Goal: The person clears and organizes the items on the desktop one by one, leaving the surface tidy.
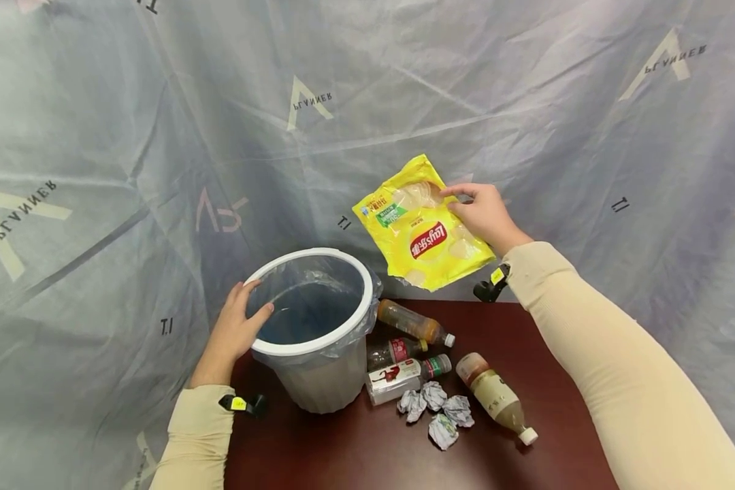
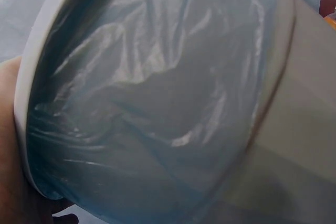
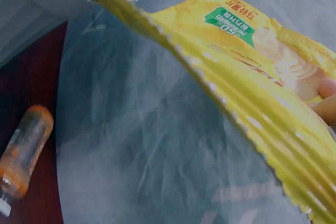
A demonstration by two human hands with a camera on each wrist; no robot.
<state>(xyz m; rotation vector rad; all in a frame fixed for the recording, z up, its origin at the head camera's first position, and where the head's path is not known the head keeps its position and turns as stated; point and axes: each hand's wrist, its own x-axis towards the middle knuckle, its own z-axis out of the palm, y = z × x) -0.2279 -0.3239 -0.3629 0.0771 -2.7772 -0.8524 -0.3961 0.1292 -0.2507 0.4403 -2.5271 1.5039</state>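
Dark red table, left hand gripping bin rim, right hand pinching raised yellow crisp bag.

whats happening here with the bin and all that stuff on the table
A person's right hand holds a yellow crisp bag up in the air, above and to the right of a lined waste bin. The left hand grips the bin's white rim. On the dark red table beside the bin lie four bottles and three crumpled paper balls.
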